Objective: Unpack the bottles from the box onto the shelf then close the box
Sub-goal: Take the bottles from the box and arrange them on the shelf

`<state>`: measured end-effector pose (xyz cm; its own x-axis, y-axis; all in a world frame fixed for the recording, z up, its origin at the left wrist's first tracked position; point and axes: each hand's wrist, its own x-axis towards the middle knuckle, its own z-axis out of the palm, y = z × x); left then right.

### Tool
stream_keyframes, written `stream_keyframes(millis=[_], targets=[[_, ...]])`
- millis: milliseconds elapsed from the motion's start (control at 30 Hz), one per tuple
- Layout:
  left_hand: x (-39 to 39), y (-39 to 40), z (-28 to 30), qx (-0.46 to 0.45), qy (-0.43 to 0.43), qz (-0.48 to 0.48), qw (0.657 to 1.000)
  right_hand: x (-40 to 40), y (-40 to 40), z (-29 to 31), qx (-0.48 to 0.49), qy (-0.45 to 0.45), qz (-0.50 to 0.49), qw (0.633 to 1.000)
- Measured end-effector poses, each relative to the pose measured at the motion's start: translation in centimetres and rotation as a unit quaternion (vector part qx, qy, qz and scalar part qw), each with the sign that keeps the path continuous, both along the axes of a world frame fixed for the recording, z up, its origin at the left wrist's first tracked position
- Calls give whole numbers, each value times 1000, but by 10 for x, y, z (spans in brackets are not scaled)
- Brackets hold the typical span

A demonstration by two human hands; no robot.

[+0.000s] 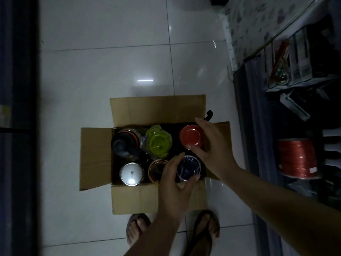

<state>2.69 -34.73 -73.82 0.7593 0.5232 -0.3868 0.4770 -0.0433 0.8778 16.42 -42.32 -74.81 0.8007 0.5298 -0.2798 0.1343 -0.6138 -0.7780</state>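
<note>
An open cardboard box (96,157) sits on the white tile floor with its four flaps spread out. Several bottles stand upright inside, seen from above. My right hand (210,145) is closed around the red-capped bottle (191,134) at the box's far right corner. My left hand (175,180) grips the dark blue clear-lidded bottle (188,169) at the near right. Beside it are a brown-rimmed bottle (156,169), a silver-lidded bottle (131,174), a black-lidded bottle (123,145) and a green-lidded one (157,143).
A dark shelf unit (295,85) stands to the right, holding papers, boxes and a red spool (297,159). A patterned cloth (245,24) lies at the upper right. A dark door frame (18,108) runs down the left. My sandalled feet (138,228) stand below the box.
</note>
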Motion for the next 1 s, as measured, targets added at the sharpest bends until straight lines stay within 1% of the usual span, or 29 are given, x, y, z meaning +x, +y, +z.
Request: stream_keyframes(millis=[100,233,367,500,567,633,767,900,1000], targets=[[1,-12,-11,-15,21,-5,1000,6,-1,-11,-15,42,-2,999],[-5,-19,-27,50,27,-55,997,15,-7,-21,-28,92,31,995],[-5,-23,-34,121,29,-85,989,20,-11,-30,-43,74,73,994],[-1,-25,-34,149,38,-54,987,27,-14,-30,-61,65,109,990],[0,-24,-32,133,40,-38,990,30,-15,-27,-58,55,130,988],[-2,-20,-30,118,32,-27,992,32,-15,-23,-34,49,133,989],[-2,-11,-8,66,10,1,998,35,-19,-1,-1,26,78,997],[3,4,35,21,-22,55,998,38,-25,48,42,-2,51,998],[16,17,88,-37,-56,84,994,41,-27,107,93,-32,13,995]])
